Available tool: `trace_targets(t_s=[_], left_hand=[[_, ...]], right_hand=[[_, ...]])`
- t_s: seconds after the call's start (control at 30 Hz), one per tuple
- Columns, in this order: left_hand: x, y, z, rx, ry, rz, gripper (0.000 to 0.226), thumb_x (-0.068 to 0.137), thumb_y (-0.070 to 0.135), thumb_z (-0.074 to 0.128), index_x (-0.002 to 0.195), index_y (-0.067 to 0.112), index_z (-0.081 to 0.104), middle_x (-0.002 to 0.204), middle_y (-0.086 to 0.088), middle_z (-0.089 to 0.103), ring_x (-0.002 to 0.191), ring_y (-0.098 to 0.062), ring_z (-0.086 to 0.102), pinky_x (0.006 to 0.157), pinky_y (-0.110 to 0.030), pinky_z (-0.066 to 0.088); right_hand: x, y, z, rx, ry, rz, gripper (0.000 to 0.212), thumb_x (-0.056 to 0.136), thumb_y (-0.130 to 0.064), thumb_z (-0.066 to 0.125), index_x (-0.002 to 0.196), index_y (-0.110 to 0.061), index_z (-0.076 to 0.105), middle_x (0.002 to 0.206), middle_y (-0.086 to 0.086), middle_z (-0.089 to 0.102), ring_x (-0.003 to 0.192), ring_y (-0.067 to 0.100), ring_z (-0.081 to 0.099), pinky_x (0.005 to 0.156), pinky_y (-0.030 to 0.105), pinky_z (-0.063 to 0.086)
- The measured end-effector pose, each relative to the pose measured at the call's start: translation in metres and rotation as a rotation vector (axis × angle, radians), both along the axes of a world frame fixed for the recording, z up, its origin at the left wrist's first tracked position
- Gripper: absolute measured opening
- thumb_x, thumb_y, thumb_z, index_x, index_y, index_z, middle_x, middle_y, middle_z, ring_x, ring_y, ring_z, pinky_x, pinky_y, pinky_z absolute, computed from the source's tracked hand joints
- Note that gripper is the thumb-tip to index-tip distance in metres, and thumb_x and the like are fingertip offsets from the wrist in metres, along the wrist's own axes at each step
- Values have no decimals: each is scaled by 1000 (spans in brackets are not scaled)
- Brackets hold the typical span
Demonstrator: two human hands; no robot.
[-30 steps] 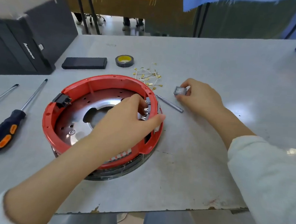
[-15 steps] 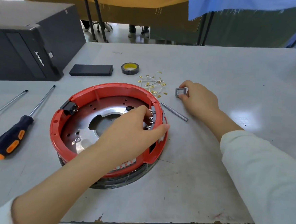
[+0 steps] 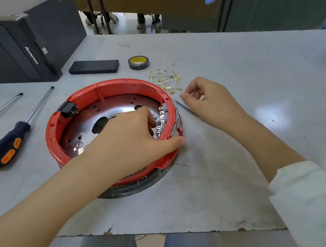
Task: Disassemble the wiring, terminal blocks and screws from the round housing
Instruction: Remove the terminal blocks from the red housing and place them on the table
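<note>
Two hands work over a grey counter (image 3: pixel 240 57), and the biggest thing on it is the round housing (image 3: pixel 75 152), a red ring lying flat with a bright metal plate inside and black cable wound under its rim. The left hand (image 3: pixel 130 140) grips that rim at its right side, thumb hooked outside and fingers curled inside against a row of terminal blocks (image 3: pixel 161 119), whose white tabs run along the inner wall away from the person. The right hand (image 3: pixel 212 101) hovers just right of the ring, fingers loosely curled with thumb and forefinger close together; whether it pinches anything I cannot tell. A thin metal tool (image 3: pixel 184 107) lies directly beneath it, pointing at the rim, so that hand is nearer for prying. Beyond lies a heap of removed wires (image 3: pixel 165 79) with brass lugs. One black switch (image 3: pixel 67 109) sits in the left wall.
</note>
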State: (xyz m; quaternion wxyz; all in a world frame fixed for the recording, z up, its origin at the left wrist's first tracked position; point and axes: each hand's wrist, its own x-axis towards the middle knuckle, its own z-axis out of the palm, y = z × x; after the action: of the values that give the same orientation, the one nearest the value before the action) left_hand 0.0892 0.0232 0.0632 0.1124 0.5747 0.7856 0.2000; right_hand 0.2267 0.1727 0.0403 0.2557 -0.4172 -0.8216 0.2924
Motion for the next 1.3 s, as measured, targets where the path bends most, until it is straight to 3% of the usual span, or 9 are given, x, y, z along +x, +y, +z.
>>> trace_targets(t_s=[0.1,0.27,0.47,0.6,0.77,0.87,1.03,1.13,1.3], left_hand=[[6,-4,0,-9,35,-3,51,63,74,49,76,25,57,65,9,62,64,-3,53,54,-23,36],[5,-3,1,-25,-16,-16,50,69,61,61,76,13,64,68,-4,66,65,-13,55,54,-26,41],[8,-1,4,-76,98,-26,34,66,47,66,72,14,65,65,-2,64,56,-13,54,51,-28,43],[11,-4,1,-25,127,-6,35,69,49,64,68,14,68,62,-3,66,62,-17,59,57,-34,47],[8,-5,1,-42,-28,0,34,66,52,66,78,21,68,63,2,66,58,-12,55,50,-28,42],[5,-7,-1,8,-176,18,39,61,52,71,92,32,61,78,16,67,67,1,60,63,-20,45],[2,-8,1,70,-400,67,30,55,46,72,80,30,70,74,22,70,64,5,65,62,-18,53],[4,-9,1,86,-277,70,28,58,53,68,77,33,67,75,32,65,57,5,62,46,-16,45],[6,-7,0,138,42,-84,28,71,55,55,75,26,57,65,11,59,75,3,53,57,-11,37]], right_hand=[[6,-35,3,-210,121,238,19,91,-43,58,83,-27,50,61,-3,58,39,7,47,44,23,40],[19,-59,-15,-250,347,275,28,83,-43,68,92,-28,45,74,-1,53,45,17,46,44,21,37],[24,-66,-23,62,173,277,35,75,-58,62,89,-27,54,70,-11,54,44,10,44,48,12,33],[25,-62,-24,53,178,302,27,78,-51,68,88,-29,55,68,-10,57,42,9,42,48,10,32],[23,-60,-24,-9,112,334,30,78,-60,57,88,-34,46,70,-11,56,46,6,47,48,11,34],[25,-60,-25,7,93,346,30,78,-62,54,89,-35,46,71,-14,55,47,8,48,48,12,34],[26,-60,-25,72,20,333,37,74,-65,54,90,-32,48,73,-15,54,54,9,50,50,17,38],[26,-61,-23,163,-37,300,43,73,-69,45,89,-30,52,66,-10,53,60,10,50,52,22,40],[25,-61,-22,236,-123,286,52,74,-71,32,92,-27,53,64,-9,52,67,11,49,54,26,42]])
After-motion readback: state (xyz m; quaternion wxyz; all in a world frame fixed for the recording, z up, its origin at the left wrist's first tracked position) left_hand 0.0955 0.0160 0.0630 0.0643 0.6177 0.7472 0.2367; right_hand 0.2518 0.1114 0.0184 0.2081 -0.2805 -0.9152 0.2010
